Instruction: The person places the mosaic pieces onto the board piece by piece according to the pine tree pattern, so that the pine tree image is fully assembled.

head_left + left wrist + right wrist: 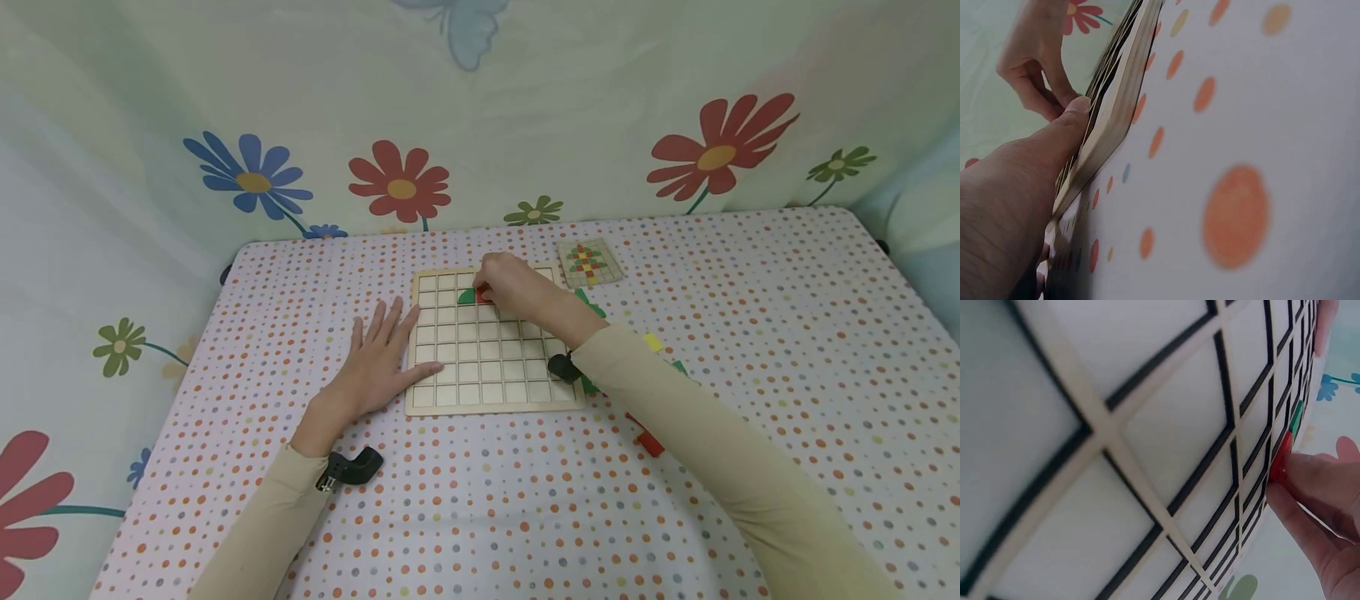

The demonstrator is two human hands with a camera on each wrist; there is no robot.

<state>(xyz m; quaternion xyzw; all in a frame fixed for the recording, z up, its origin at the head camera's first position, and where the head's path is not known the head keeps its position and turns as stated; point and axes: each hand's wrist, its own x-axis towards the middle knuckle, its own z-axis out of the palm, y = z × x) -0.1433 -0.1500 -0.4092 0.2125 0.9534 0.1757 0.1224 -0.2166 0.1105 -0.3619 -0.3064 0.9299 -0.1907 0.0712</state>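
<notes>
A wooden grid board (468, 375) lies on the dotted tabletop. With fingers spread, my left hand (375, 367) rests at its left side, the thumb over the edge; the left wrist view shows that thumb (1063, 134) on the rim. Near the board's far edge my right hand (517, 287) pinches a red piece (482, 295) at one of the cells. Directly left of it sits a green rounded piece (467, 297) in its own cell. Both the red piece (1281, 456) and the green piece (1297, 419) also show in the right wrist view.
A pattern card (589, 263) with a red, green and yellow design lies past the board's far right corner. Loose green pieces (590, 302), a yellow piece (653, 342) and red pieces (649, 443) lie on the right, partly behind the right forearm.
</notes>
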